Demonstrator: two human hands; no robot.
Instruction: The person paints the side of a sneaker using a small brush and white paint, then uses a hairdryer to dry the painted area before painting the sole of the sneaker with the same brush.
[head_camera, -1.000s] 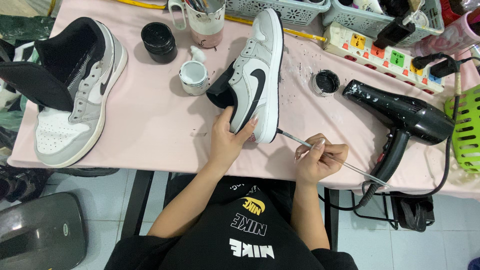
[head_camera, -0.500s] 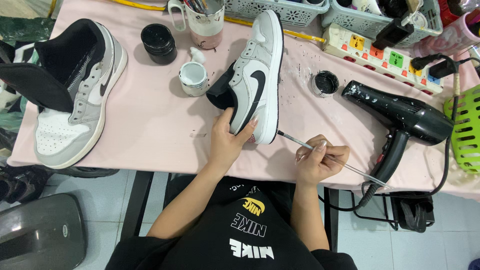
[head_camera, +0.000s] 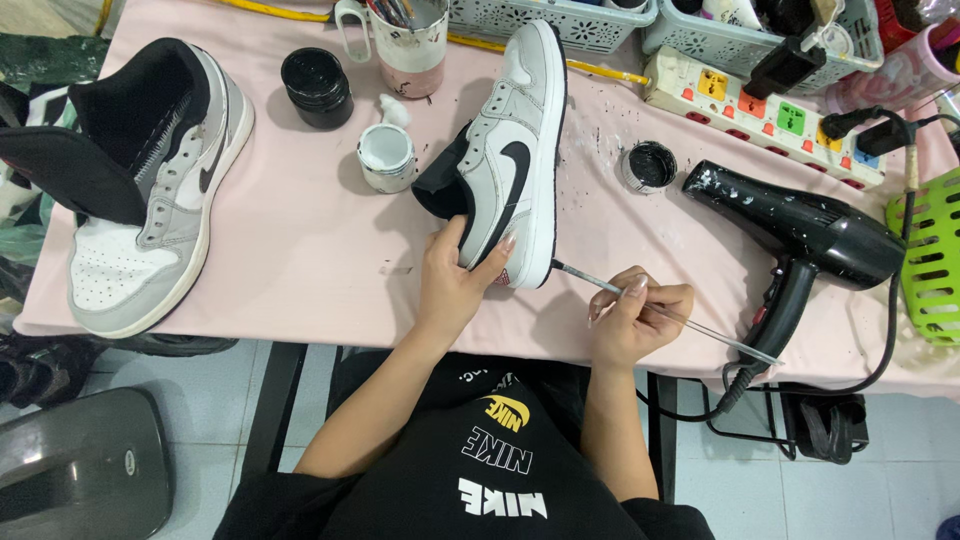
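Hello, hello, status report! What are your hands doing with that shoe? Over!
Left hand gripping the grey-and-white sneaker on its side. Right hand holding thin paintbrush, tip at the sole's edge. Hair dryer beside, not in the way.

shoe-painting workshop | paint jars (head_camera: 316, 87) | brush cup (head_camera: 408, 45) | hair dryer (head_camera: 810, 232) | power strip (head_camera: 765, 113)

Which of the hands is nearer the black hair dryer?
Right. The right hand, holding a thin paintbrush, sits just left of the hair dryer; the left hand grips the sneaker farther away.
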